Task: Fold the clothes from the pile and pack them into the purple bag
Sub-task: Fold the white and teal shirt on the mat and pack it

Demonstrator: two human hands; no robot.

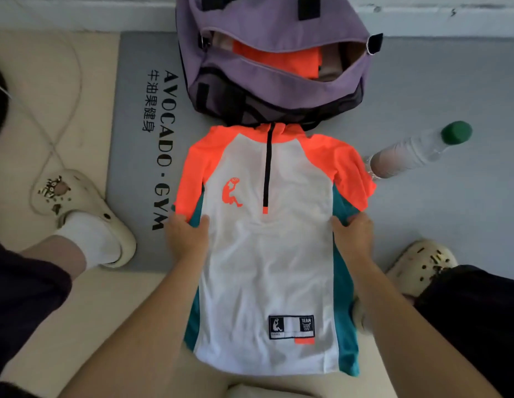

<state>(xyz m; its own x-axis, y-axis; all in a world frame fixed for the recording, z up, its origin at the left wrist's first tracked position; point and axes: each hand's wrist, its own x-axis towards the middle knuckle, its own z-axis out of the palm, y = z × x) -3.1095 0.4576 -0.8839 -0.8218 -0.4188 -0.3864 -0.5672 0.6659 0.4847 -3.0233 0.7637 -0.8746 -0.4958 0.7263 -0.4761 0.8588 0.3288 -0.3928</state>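
Two bare hands grasp one sports shirt at its sides, just below the sleeves. The left hand pinches the shirt's teal side panel where the orange sleeve ends, thumb lying on the white front and the other fingers tucked under the cloth. The right hand mirrors it on the opposite side, thumb on the white front, fingers curled round the teal edge beneath the other orange sleeve. Neither hand is spread flat; both are closed on fabric.

The shirt lies front up and spread out, white in the body with orange shoulders and collar, a dark half-zip, an orange figure print on the chest and a dark patch near the hem. Its collar touches the near edge of the purple bag, which sits directly beyond the shirt with its mouth unzipped and gaping. Inside the bag an orange garment shows.

Under the shirt's upper half lies a grey gym mat printed with "AVOCADO · GYM"; the shirt's hem hangs off it over a cream surface. Beside the shirt's right sleeve, a plastic water bottle with a green cap lies on its side. Cream clogs flank the shirt, one to its left, one to its right.
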